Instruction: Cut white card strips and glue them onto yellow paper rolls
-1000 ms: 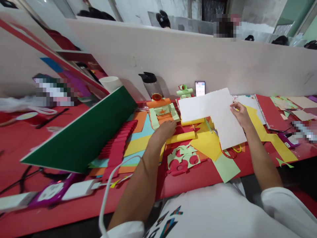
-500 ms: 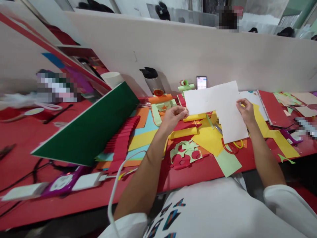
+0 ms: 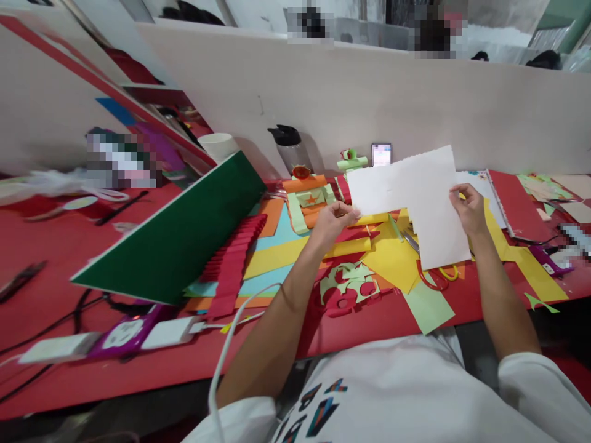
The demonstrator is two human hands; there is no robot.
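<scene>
Pinching the white L-shaped paper sheet, left hand at its eight o'clock, right hand at three, you might tear it by pulling unevenly.

Scissors partly hidden behind white sheet; phone text too small to read; shirt cut off below.

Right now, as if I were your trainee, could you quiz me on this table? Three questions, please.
1. What letter does the outline of the white sheet resemble?
2. True or false: one hand alone touches it.
3. In the picture, which is left of the bottle: (a) green board, (b) phone, (c) white sheet?

Key:
1. L, turned upside down.
2. False: the left hand and right hand both do.
3. a.
</scene>
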